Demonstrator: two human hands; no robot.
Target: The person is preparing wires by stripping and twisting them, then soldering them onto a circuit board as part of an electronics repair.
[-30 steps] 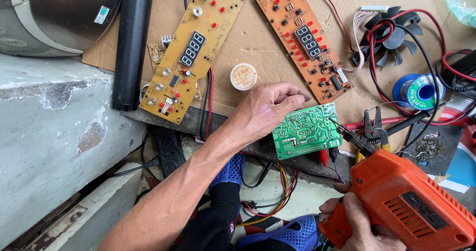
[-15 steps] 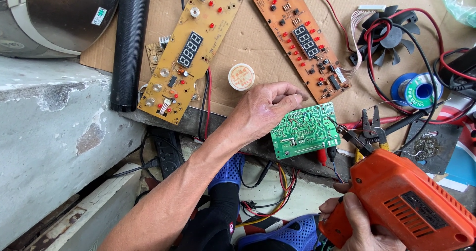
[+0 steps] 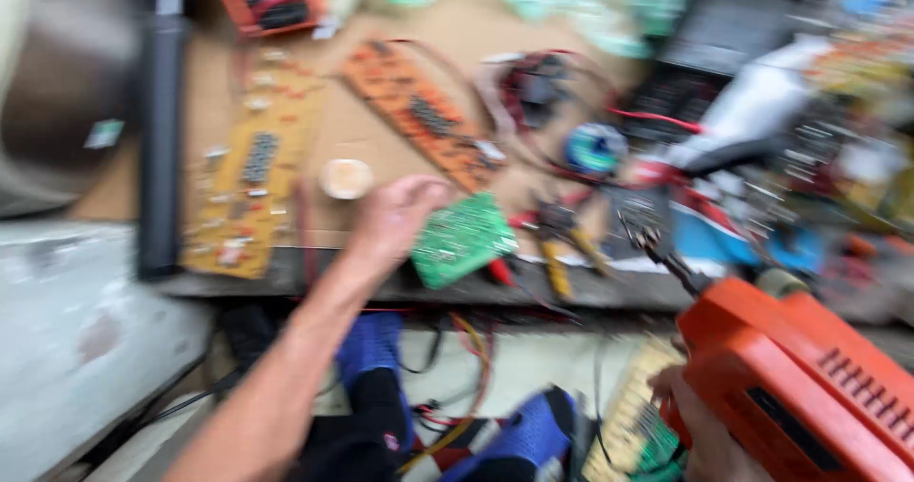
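The green circuit board (image 3: 464, 238) lies at the near edge of the counter (image 3: 400, 287), tilted, with the left hand (image 3: 395, 217) touching its left end; motion blur hides whether the fingers pinch it or only rest there. At four o'clock from the board, the right hand (image 3: 700, 430) is wrapped around the grip of an orange soldering gun (image 3: 795, 382), whose thin tip points toward eleven o'clock. At ten o'clock from the board sits a small round tin (image 3: 346, 178). A yellow display board (image 3: 249, 187) lies at nine o'clock, an orange one (image 3: 419, 116) at twelve, and what seem to be pliers (image 3: 562, 244) at three
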